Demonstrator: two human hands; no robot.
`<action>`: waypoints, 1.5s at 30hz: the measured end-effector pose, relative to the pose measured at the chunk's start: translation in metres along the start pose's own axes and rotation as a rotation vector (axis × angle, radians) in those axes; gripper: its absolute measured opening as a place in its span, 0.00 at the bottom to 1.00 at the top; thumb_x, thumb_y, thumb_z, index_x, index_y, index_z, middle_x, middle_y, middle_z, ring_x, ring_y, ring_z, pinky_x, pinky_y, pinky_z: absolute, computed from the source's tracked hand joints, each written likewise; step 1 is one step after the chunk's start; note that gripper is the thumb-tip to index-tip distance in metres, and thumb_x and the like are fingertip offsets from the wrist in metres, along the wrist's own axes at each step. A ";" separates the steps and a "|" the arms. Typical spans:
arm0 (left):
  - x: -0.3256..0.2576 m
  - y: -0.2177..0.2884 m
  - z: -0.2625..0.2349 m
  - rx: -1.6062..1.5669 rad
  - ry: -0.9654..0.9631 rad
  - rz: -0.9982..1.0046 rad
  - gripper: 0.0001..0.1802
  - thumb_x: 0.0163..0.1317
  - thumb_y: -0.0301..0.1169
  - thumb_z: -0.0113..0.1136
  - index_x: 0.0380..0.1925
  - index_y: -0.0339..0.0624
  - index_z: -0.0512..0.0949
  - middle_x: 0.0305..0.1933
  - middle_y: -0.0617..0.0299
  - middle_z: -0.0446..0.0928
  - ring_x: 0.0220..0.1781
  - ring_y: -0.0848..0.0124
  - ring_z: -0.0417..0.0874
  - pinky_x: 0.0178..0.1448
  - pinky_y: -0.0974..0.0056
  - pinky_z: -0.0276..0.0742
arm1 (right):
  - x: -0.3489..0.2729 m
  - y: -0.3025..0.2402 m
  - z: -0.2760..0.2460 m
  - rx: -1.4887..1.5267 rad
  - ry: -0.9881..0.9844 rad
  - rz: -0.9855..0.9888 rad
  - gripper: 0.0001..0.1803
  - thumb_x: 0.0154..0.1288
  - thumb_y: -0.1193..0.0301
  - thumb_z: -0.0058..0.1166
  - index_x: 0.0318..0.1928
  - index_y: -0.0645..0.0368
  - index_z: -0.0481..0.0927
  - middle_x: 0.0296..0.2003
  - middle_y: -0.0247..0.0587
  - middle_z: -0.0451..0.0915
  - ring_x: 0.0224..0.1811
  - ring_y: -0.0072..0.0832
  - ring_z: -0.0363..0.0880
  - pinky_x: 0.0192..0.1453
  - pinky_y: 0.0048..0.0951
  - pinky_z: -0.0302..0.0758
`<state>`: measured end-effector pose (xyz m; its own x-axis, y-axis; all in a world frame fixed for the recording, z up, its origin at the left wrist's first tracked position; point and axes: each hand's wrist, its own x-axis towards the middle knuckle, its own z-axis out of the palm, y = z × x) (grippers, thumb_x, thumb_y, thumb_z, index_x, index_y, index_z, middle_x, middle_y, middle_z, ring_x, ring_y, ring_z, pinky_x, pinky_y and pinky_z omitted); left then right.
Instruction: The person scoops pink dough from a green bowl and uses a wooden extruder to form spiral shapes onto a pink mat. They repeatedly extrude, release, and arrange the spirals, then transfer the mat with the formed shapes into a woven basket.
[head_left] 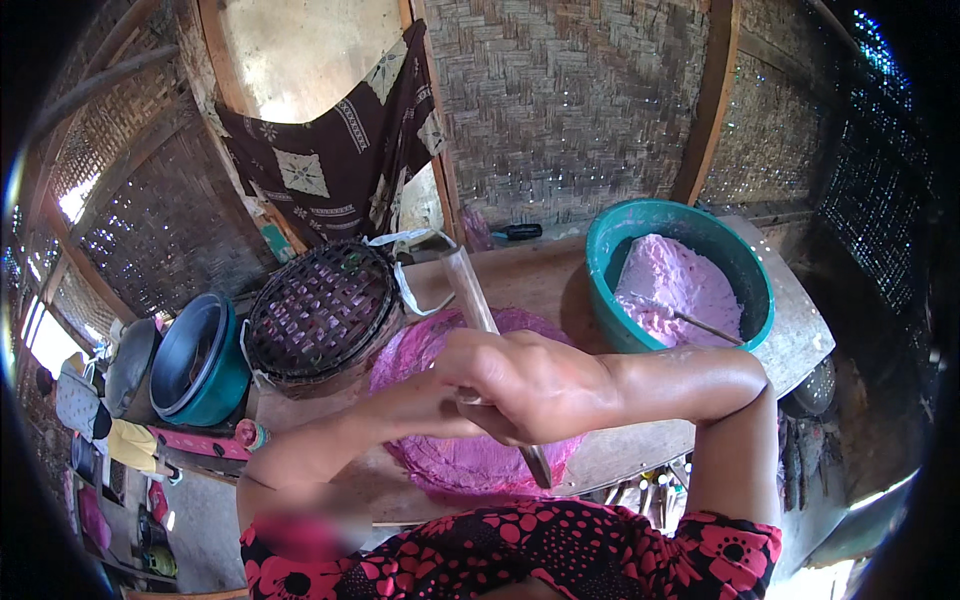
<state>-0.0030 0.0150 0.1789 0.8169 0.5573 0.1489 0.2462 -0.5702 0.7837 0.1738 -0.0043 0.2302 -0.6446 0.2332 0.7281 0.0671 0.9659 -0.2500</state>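
Note:
My right hand (535, 385) is closed around a long wooden stick (468, 280), held at a slant across the middle of the view. From the left, my left hand (440, 395) reaches the same spot by the stick, but my right fist hides its fingers. Below both hands lies a wide round thing with a streaky bright pink-purple surface (470, 465). Over its near right part shows the stick's lower end; whether the two touch I cannot tell. At the right stands a green basin (597, 285) holding a pale pink mass (670, 275) and a thin rod (700, 325).
All this is on a wooden table (560, 268). A dark woven basket lid (315, 315) lies at its left, beside a teal tub with a dark basin (200, 370). A patterned dark cloth (335, 165) hangs before the woven wall. Another person (95, 415) is far left.

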 end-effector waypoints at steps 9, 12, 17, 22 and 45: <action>-0.003 -0.074 -0.026 0.013 0.378 -0.180 0.24 0.62 0.37 0.68 0.56 0.42 0.75 0.48 0.55 0.82 0.50 0.59 0.83 0.53 0.52 0.80 | -0.073 0.049 -0.117 0.229 1.122 0.341 0.09 0.75 0.77 0.41 0.49 0.48 0.65 0.28 0.32 0.66 0.19 0.18 0.62 0.18 0.21 0.63; 0.032 -0.081 -0.006 -0.626 0.445 0.237 0.39 0.66 0.39 0.63 0.73 0.39 0.60 0.77 0.46 0.59 0.72 0.59 0.68 0.66 0.48 0.72 | -0.103 0.086 -0.113 0.399 1.565 0.081 0.13 0.73 0.76 0.47 0.51 0.46 0.62 0.28 0.33 0.65 0.16 0.21 0.62 0.17 0.27 0.68; 0.089 -0.053 -0.008 -0.811 1.204 0.264 0.25 0.69 0.32 0.56 0.64 0.33 0.68 0.61 0.50 0.75 0.64 0.58 0.76 0.69 0.53 0.69 | -0.130 0.147 -0.017 0.675 1.605 0.841 0.21 0.79 0.52 0.41 0.58 0.54 0.69 0.47 0.44 0.79 0.51 0.39 0.78 0.61 0.45 0.74; 0.075 -0.054 -0.052 -0.659 1.101 0.502 0.05 0.70 0.29 0.53 0.37 0.40 0.73 0.32 0.65 0.68 0.38 0.73 0.70 0.52 0.63 0.73 | -0.235 0.131 -0.089 -1.246 -0.135 1.357 0.24 0.71 0.52 0.51 0.52 0.59 0.82 0.55 0.54 0.79 0.63 0.45 0.73 0.69 0.58 0.63; 0.126 -0.132 0.039 -0.128 0.958 -0.008 0.16 0.63 0.27 0.65 0.50 0.36 0.78 0.50 0.59 0.79 0.52 0.67 0.80 0.59 0.60 0.74 | -0.193 0.237 -0.192 -1.246 -1.049 1.121 0.10 0.64 0.64 0.55 0.32 0.51 0.88 0.33 0.37 0.88 0.40 0.33 0.88 0.45 0.41 0.77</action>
<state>0.0875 0.1374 0.0706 0.0294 0.8488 0.5278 0.1447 -0.5261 0.8380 0.4609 0.2012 0.1530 -0.0274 0.9919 -0.1244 0.7953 0.0970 0.5984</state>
